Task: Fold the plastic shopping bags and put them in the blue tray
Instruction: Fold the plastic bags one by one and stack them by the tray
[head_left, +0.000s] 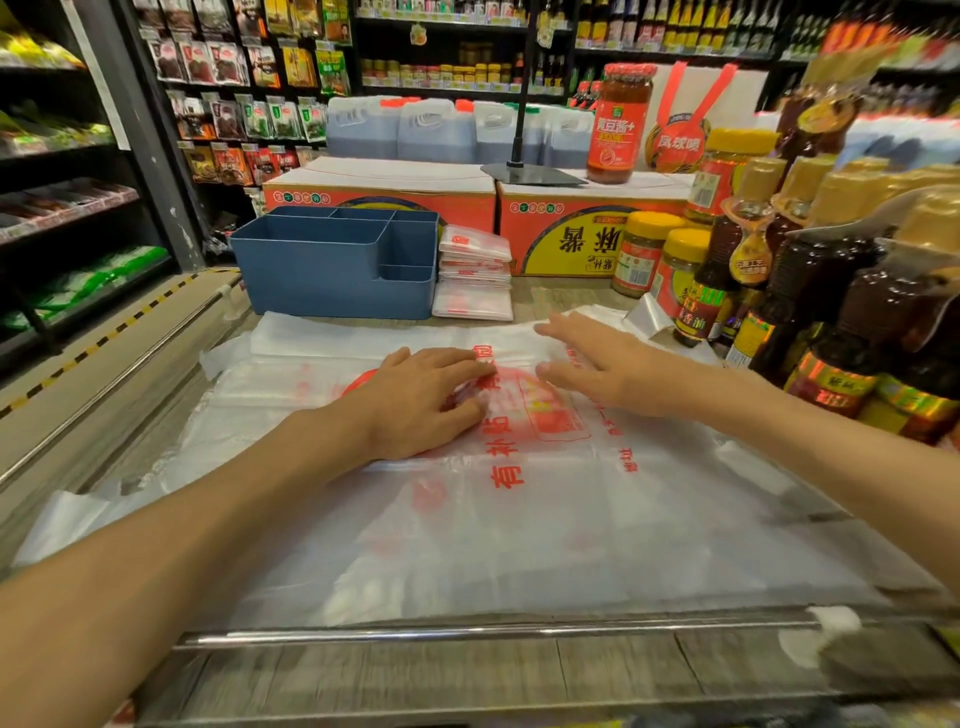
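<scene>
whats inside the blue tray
The blue plastic compartment tray shows only bare inner walls; its floor is hidden by the front wall. Folded white plastic bags sit beside it.

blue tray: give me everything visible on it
The blue tray is a matte, plastic-looking box with tall walls, standing upright at the far side of the counter. Inner dividers split it into one large compartment and several smaller ones along the back and right. No bags show inside it. A stack of folded bags sits right beside its right wall; neither hand touches it.

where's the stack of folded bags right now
In the head view, the stack of folded bags sits upper centre on the counter, right against the blue tray's right side, before the orange boxes.
</scene>
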